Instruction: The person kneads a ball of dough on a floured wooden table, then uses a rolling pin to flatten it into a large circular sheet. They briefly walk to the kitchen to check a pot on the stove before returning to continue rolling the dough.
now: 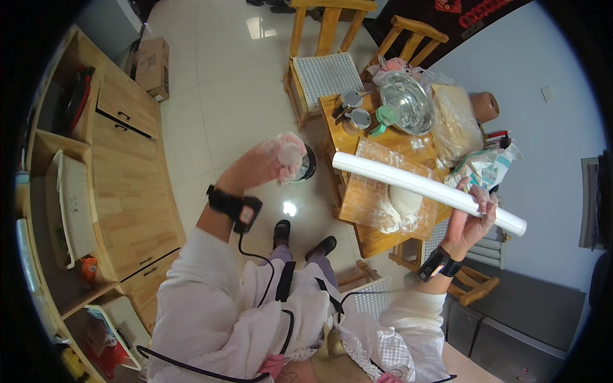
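Observation:
My right hand [474, 218], with flour on its fingers, grips a long white roll [407, 179] near one end. The roll slants above the table, its far end pointing left. Beneath it, a wooden board [364, 206] dusted with flour carries a pale lump of dough [404, 201], partly hidden by the roll. Away from the table, my floury left hand [273, 160] is raised over the floor, its fingers closed around a small pale object with a round end [289, 155]. What that object is, I cannot tell.
The wooden table [373, 244] also bears a metal bowl [407, 105], a green-handled utensil [385, 117], lidded jars [357, 119], a plastic-wrapped block [457, 124] and a printed bag [483, 167]. A bin [310, 165] stands behind my left hand. Chairs [328, 76] and cabinets [124, 191] flank the tiled floor.

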Available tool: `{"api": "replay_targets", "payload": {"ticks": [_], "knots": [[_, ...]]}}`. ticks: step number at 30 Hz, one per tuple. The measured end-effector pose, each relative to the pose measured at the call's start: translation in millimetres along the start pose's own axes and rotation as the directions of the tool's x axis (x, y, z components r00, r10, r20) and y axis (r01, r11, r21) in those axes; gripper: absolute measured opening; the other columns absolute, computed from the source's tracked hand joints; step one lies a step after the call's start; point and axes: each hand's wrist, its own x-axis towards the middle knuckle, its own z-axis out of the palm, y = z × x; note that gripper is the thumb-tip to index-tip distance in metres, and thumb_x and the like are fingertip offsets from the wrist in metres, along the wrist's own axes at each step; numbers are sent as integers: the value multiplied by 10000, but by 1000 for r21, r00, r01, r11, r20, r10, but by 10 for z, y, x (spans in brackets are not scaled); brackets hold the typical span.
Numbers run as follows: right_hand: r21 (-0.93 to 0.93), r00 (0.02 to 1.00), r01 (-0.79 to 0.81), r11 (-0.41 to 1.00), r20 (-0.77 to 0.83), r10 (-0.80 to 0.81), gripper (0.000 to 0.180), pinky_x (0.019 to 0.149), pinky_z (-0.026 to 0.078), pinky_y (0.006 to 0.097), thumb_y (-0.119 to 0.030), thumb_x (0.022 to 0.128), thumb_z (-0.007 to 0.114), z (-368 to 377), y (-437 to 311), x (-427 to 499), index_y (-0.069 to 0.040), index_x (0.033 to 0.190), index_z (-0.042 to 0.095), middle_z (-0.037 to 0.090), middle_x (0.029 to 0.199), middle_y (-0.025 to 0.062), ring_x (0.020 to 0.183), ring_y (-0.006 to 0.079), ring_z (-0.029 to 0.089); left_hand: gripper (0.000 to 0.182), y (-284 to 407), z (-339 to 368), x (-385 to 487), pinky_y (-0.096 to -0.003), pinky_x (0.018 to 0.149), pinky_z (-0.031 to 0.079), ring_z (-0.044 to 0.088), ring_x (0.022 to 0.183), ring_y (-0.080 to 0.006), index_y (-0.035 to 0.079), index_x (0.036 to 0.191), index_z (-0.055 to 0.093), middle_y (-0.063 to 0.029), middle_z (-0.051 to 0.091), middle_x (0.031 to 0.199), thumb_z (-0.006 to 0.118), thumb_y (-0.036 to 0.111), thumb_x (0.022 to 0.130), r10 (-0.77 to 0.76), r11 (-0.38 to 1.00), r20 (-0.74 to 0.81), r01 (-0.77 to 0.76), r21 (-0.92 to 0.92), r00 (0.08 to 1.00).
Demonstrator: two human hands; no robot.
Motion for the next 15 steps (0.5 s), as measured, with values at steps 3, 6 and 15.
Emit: {"api": "replay_targets", "payload": {"ticks": [3, 6, 15], "knots": [[-33, 999, 13, 999, -44, -15, 218, 1214, 274, 535, -79, 898, 742, -27, 65, -43, -148, 846, 541, 403, 681, -63, 765, 93, 505, 207, -330, -251, 100, -316, 695, 513, 626, 808, -152, 51, 1088, 560, -70, 657, 918, 516, 250, 1053, 188, 839, -288, -1, 544, 939], [62, 1000, -20, 998, 4, 20, 178, 1208, 283, 535, -74, 908, 728, -56, 97, -80, -134, 855, 569, 423, 681, -59, 762, 89, 503, 336, -571, -293, 293, -263, 591, 463, 581, 691, -111, 54, 1088, 555, -48, 632, 820, 442, 370, 1095, 565, 301, -401, 273, 914, 721], [100, 992, -27, 995, -120, 39, 168, 1185, 319, 522, -71, 901, 740, -111, 107, -167, -117, 826, 596, 472, 704, -43, 779, 105, 530, 444, -766, 529, 508, -209, 538, 357, 424, 608, -56, 90, 1104, 523, -23, 525, 760, 270, 454, 1124, 228, 894, -408, -24, 447, 884]]}}
